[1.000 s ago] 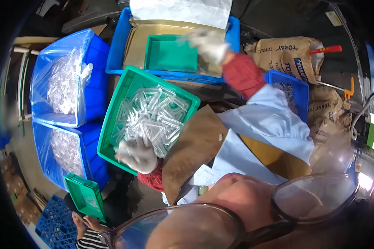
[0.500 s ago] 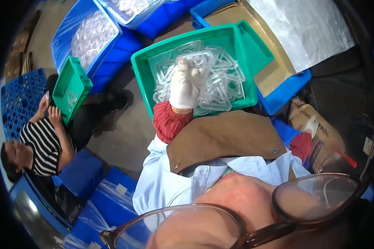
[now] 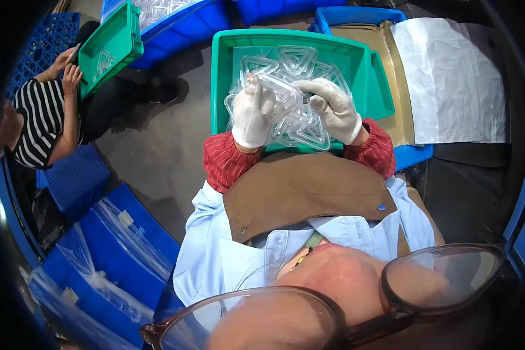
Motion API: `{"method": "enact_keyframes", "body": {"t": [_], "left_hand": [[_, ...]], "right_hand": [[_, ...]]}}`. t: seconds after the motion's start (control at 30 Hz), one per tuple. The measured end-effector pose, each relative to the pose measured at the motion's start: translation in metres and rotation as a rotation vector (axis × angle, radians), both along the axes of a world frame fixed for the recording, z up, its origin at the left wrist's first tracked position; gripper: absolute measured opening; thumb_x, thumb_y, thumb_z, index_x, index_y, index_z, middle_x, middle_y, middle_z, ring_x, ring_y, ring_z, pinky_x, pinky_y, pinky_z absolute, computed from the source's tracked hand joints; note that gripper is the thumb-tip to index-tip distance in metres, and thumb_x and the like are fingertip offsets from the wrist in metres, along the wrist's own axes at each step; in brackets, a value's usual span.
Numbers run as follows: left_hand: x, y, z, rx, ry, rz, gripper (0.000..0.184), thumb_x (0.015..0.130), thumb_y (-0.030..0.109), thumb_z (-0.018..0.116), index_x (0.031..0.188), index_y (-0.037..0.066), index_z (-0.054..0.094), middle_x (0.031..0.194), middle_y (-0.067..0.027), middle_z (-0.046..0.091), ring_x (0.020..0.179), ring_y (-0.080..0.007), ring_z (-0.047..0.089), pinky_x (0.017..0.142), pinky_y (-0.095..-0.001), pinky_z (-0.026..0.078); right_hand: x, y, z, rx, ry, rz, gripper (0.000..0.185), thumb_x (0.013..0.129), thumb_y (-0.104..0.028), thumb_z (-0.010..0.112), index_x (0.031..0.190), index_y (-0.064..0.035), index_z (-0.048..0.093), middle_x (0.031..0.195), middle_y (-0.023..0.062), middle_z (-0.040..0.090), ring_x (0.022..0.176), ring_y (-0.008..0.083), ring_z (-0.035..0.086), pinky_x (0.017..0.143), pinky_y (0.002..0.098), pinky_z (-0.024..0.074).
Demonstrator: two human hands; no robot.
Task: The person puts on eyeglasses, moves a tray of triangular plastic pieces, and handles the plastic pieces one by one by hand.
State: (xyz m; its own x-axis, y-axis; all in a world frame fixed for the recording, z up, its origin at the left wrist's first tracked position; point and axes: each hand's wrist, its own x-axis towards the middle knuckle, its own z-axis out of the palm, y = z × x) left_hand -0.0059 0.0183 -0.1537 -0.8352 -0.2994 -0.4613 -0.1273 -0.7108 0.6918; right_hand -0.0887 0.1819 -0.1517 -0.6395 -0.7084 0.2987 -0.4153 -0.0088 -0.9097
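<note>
My left hand (image 3: 252,116), in a white glove, grips a clear plastic triangular frame (image 3: 283,92) and holds it over a green bin (image 3: 219,87). At the frame's right side is my right hand (image 3: 334,111), also gloved. Its thumb and index finger are bent toward each other by the frame's edge, and what lies between them is too small to make out. Beneath both hands, more clear triangular frames (image 3: 309,135) lie in a loose pile in the bin.
A blue crate (image 3: 326,20) with cardboard and a white crinkled sheet (image 3: 455,81) sits to the right. At left, a seated person in a striped top (image 3: 44,116) holds something beside a green tray (image 3: 114,49). Blue bins with plastic film (image 3: 122,233) stand lower left.
My right hand has come from the printed sack at the far right to the frame in my left hand. The left hand keeps its hold. The camera view has shifted.
</note>
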Motion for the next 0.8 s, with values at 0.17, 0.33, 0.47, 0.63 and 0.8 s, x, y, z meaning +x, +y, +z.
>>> {"method": "enact_keyframes", "body": {"t": [0.17,0.33,0.47,0.63,0.8], "left_hand": [[0.001,0.0,0.004,0.016,0.055,-0.097,0.031,0.094,0.036,0.047,0.08,0.009,0.052,0.065,0.0028,0.047,0.06,-0.0087,0.053,0.052,-0.0285,0.047],[0.008,0.013,0.009,-0.674,0.352,-0.741,0.014,0.084,0.015,0.054,0.084,0.002,0.058,0.074,-0.0114,0.058,0.067,-0.0272,0.057,0.058,-0.0344,0.047],[0.0,0.007,-0.011,-0.515,0.166,-0.413,0.031,0.096,0.026,0.039,0.081,0.003,0.05,0.065,-0.0046,0.052,0.061,-0.0142,0.051,0.054,-0.0294,0.042],[-0.019,-0.003,-0.006,-0.477,0.22,-0.219,0.032,0.098,0.028,0.035,0.088,0.003,0.052,0.067,-0.0021,0.053,0.06,-0.0089,0.049,0.055,-0.0216,0.04],[-0.018,0.006,0.008,-0.463,0.113,-0.172,0.026,0.094,0.02,0.05,0.102,-0.004,0.056,0.088,-0.0072,0.062,0.077,-0.0104,0.056,0.069,-0.0233,0.044]], "right_hand": [[0.006,-0.003,0.006,-0.022,0.046,-0.06,0.025,0.093,-0.024,0.051,0.107,-0.0063,0.062,0.091,0.0104,0.063,0.084,0.0259,0.059,0.074,0.0352,0.0452],[-0.001,-0.007,-0.026,-0.009,-0.26,-0.321,0.021,0.092,-0.014,0.053,0.109,-0.0041,0.061,0.099,0.0082,0.064,0.087,0.0156,0.06,0.076,0.0267,0.0479],[-0.01,0.009,-0.004,-0.078,-0.467,-0.217,0.033,0.093,-0.027,0.053,0.111,-0.0004,0.059,0.098,0.0045,0.063,0.088,0.0088,0.055,0.075,0.0246,0.0462],[-0.001,-0.005,0.018,0.055,-0.659,-0.103,0.031,0.09,-0.023,0.06,0.109,0.0019,0.06,0.08,-0.0017,0.057,0.073,0.0047,0.049,0.068,0.0196,0.0438],[-0.005,-0.007,0.006,-0.049,-0.635,-0.356,0.02,0.09,-0.018,0.06,0.093,0.0013,0.062,0.071,-0.0042,0.053,0.063,0.0019,0.042,0.055,0.0181,0.0351]]}}
